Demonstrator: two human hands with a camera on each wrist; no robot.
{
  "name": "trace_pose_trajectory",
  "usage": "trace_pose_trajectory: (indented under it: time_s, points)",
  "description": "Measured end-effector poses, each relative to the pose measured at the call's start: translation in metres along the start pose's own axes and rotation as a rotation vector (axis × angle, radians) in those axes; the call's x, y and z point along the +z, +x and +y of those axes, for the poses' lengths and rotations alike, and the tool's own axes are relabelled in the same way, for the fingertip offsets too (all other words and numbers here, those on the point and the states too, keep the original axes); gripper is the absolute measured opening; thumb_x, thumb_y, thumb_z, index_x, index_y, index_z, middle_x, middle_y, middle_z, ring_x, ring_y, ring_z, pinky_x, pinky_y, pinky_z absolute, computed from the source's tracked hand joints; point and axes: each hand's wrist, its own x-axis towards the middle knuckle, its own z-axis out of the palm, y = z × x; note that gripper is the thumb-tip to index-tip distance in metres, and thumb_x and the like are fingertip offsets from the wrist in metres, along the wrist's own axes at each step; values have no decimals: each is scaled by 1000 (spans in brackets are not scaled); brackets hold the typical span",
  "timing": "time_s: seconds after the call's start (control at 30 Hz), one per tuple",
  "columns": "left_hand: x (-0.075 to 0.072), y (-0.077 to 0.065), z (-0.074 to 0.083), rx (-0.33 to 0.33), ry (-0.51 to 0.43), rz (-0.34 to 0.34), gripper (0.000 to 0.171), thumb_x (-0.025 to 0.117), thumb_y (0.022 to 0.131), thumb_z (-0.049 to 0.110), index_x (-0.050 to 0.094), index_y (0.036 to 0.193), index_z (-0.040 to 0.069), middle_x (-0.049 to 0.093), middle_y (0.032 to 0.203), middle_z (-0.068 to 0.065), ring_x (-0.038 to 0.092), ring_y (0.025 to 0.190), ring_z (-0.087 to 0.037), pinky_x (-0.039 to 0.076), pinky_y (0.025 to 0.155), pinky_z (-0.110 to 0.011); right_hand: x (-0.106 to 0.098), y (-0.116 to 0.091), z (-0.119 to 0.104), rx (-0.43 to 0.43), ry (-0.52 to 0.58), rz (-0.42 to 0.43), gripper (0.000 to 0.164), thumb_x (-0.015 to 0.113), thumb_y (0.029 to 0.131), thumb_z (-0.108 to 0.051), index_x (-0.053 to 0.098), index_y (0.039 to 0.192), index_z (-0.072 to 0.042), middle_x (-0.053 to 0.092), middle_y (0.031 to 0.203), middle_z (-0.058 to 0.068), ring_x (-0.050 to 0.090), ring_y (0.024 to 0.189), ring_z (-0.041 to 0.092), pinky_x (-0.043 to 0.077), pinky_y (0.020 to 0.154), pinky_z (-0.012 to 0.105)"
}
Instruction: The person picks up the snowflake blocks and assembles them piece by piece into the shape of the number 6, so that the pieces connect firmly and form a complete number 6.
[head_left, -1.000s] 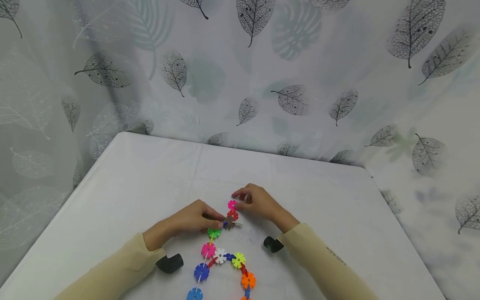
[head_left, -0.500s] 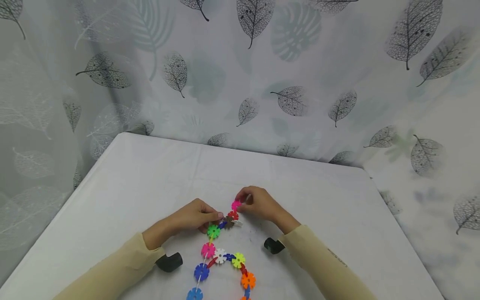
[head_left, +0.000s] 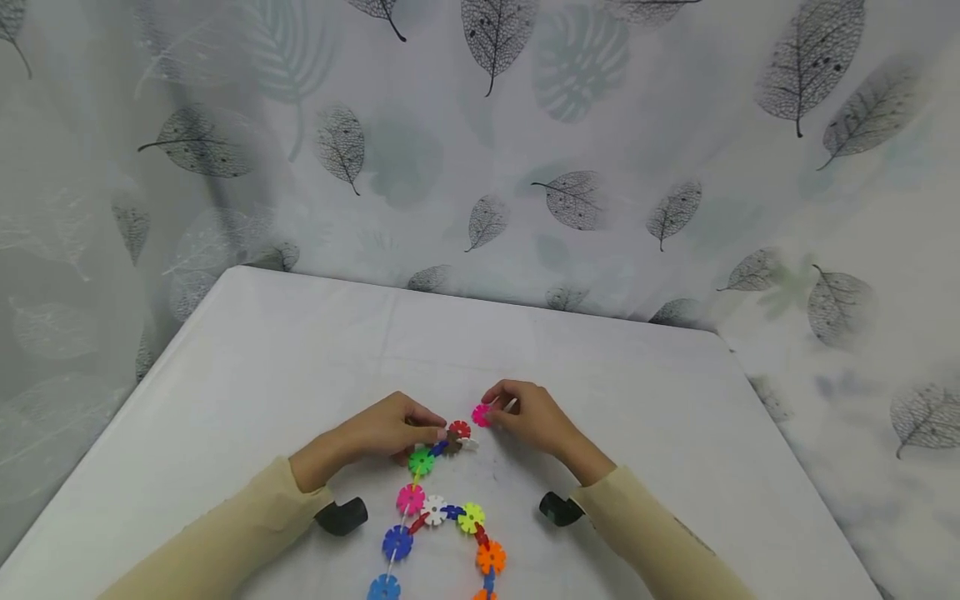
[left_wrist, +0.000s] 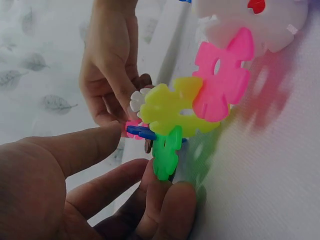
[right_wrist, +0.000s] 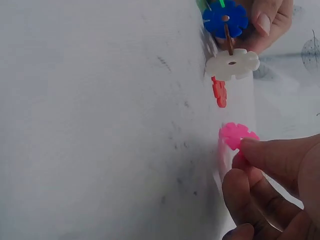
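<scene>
My right hand (head_left: 528,417) pinches a bright pink notched plastic snowflake disc (right_wrist: 234,135) between thumb and fingers, with a gap between it and the red disc (head_left: 460,429). That red disc is at the far end of a chain of interlocked discs. Beside it are a brown disc (head_left: 452,445) and a white one (right_wrist: 244,63), then a blue one (right_wrist: 214,18). My left hand (head_left: 384,428) holds the chain near this end. In the left wrist view, its thumb lies by the blue disc while curled fingers touch the green disc (left_wrist: 165,156).
Toward the front, the chain carries on through another pink disc (head_left: 410,499) and splits, one branch with blue discs (head_left: 397,542), the other reaching orange ones (head_left: 491,557). All of it lies on a white-covered table (head_left: 300,350). A leaf-print curtain (head_left: 435,167) hangs behind.
The pink disc has come away from the red disc and moved right with my right hand, whose fingers closed on it. My left thumb shifted slightly, uncovering the blue disc.
</scene>
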Motion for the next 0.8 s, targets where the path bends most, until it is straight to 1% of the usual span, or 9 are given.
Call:
trace_pose_trajectory:
  time_s: [0.1,0.27,0.4,0.53,0.67,0.8]
  points:
    - [-1,0,0,7,7,-4,34,71,96,28,74,122,7,63,75,0,46,51,-13,47,54,-26,-1,-6,1,7,-14,-9,13,76,92,-18,72,105,-19,65,86,-7,60,73,15,53,68,31]
    - [0,-1,-2,7,23,-1,31,73,95,28,75,120,9,65,77,1,45,50,-12,46,54,-26,-1,-15,5,13,-1,-31,12,76,92,-18,74,104,-17,66,83,-7,61,71,14,54,65,30]
    - [1,-1,-2,15,27,3,31,73,95,28,76,118,8,65,77,1,44,50,-12,45,53,-26,-1,-24,9,38,61,-56,12,75,92,-17,75,104,-15,68,80,-4,61,68,16,54,63,31]
    - [1,-1,-2,19,21,13,29,73,95,28,77,116,8,62,72,1,44,50,-12,45,53,-26,0,-32,13,61,143,-103,14,74,93,-19,75,106,-13,70,79,-2,64,64,18,55,64,31]
    - [1,-1,-1,12,17,15,29,73,95,29,78,115,8,59,68,0,44,49,-12,44,53,-26,2,-36,15,76,227,-138,17,73,94,-20,74,109,-11,71,78,2,67,60,21,54,67,32]
    - [1,-2,-1,3,15,10,28,73,95,28,78,114,8,61,69,1,44,50,-11,43,52,-25,3,-39,17,103,301,-150,19,73,94,-19,74,110,-9,72,80,4,67,59,23,55,68,32]
